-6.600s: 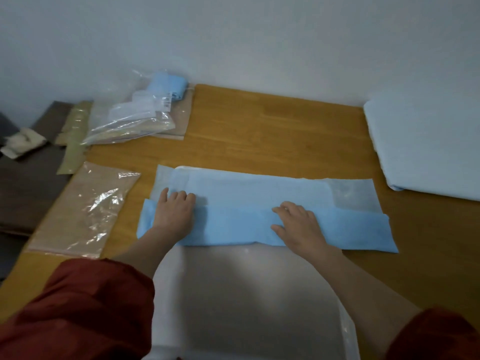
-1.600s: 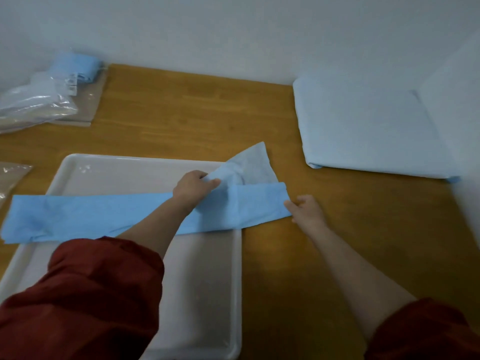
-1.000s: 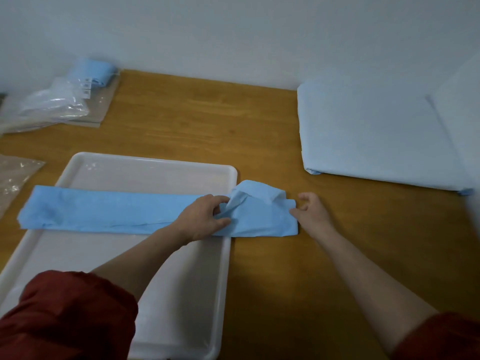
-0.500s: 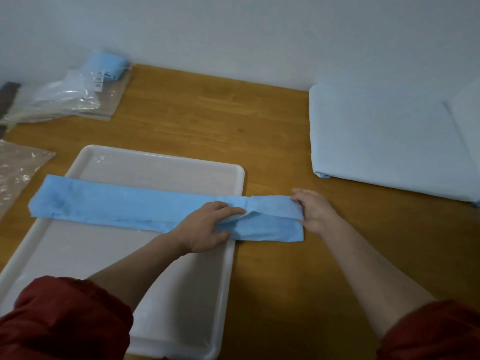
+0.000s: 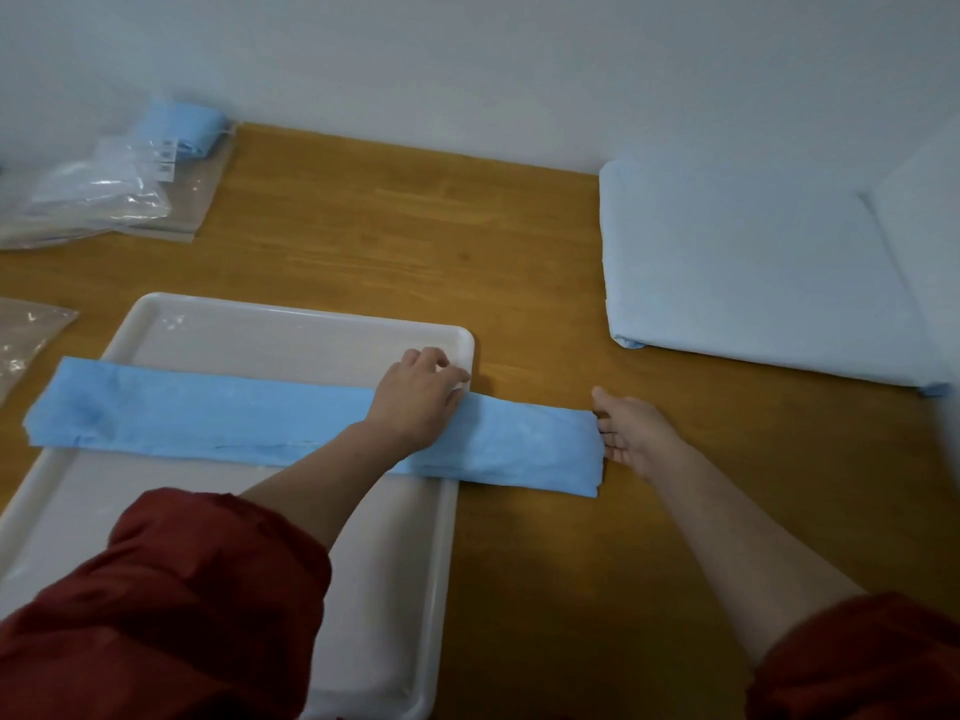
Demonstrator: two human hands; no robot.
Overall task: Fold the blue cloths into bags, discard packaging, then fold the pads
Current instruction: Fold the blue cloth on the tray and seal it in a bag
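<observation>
On my feed the blue cloth (image 5: 234,418), folded into a long narrow strip, lies crosswise over the white tray (image 5: 291,330). Its left end hangs just past the tray's left rim and its right end lies out on the wooden table (image 5: 415,226). The left hand (image 5: 415,397) rests palm down on the strip where it crosses the tray's right rim, with the fingers loosely bent towards the strip's far edge. I see it pressing the cloth, with nothing pinched. The right hand (image 5: 634,433) sits at the strip's right end, its fingers (image 5: 607,445) laid against the layered end of the cloth and the thumb stretched out by the far corner. It looks relaxed and open to me, touching the cloth without clasping it. Both forearms are bare, with a red sleeve (image 5: 156,615) pushed up on the left arm and another on the right (image 5: 857,662). At the far left of the table I make out a heap of clear plastic bags (image 5: 104,194), with a folded blue cloth bundle (image 5: 182,129) at its far end, against the wall. One more clear bag (image 5: 26,335) lies flat at the left edge, just beside the tray. To the right, well apart from the hands, a stack of pale blue pads (image 5: 753,267) lies flat in the table's far right corner.
</observation>
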